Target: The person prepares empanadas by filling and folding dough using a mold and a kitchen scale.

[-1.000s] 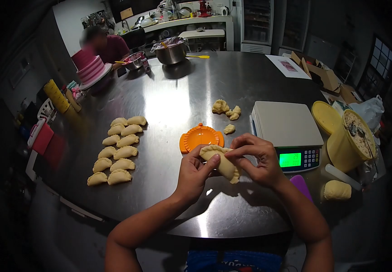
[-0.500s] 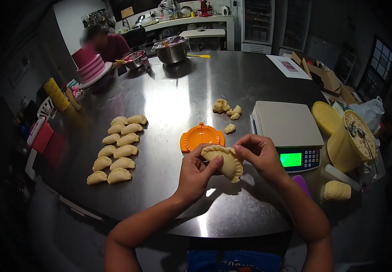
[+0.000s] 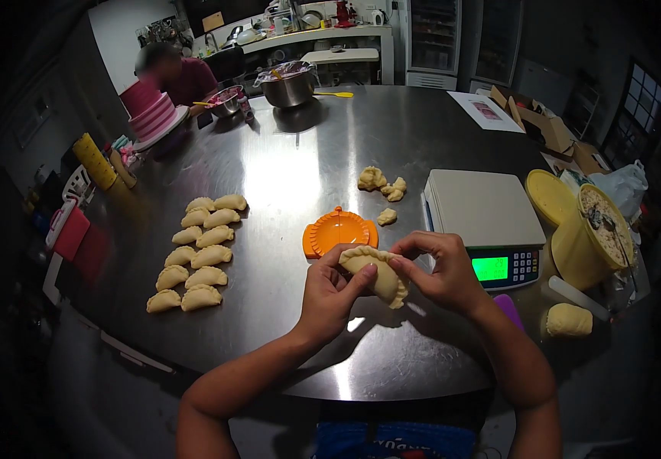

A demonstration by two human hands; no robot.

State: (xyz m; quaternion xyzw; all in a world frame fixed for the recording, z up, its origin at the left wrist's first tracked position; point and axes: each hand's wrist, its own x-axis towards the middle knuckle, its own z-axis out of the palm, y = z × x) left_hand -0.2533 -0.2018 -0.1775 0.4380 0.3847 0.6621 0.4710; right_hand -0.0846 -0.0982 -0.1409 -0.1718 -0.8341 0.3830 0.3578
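Observation:
A half-moon dough turnover (image 3: pixel 384 281) with a crimped edge is held above the steel table. My left hand (image 3: pixel 335 291) grips its left side, thumb across the front. The fingers of my right hand (image 3: pixel 441 271) pinch the crimped rim at the upper right. Just beyond the hands lies an orange dough press mold (image 3: pixel 339 233), open, its round hollow facing up. Several finished turnovers (image 3: pixel 208 255) sit in two columns to the left. Dough scraps (image 3: pixel 381 182) rest behind the mold, with a smaller piece (image 3: pixel 387 216) nearer.
To the right stands a digital scale (image 3: pixel 479 210) with a lit green display. Beside it are a yellow tub of filling (image 3: pixel 586 249), a dough block (image 3: pixel 569 320) and a purple tool (image 3: pixel 508 311). A person (image 3: pixel 185 80) sits behind a pink tiered cake (image 3: pixel 149 115); a steel pot (image 3: pixel 288 86) stands at the back.
My right hand's fingers have shifted slightly along the turnover's crimped rim, a little down and inward. The left hand keeps its hold, and the turnover stays nearly in place.

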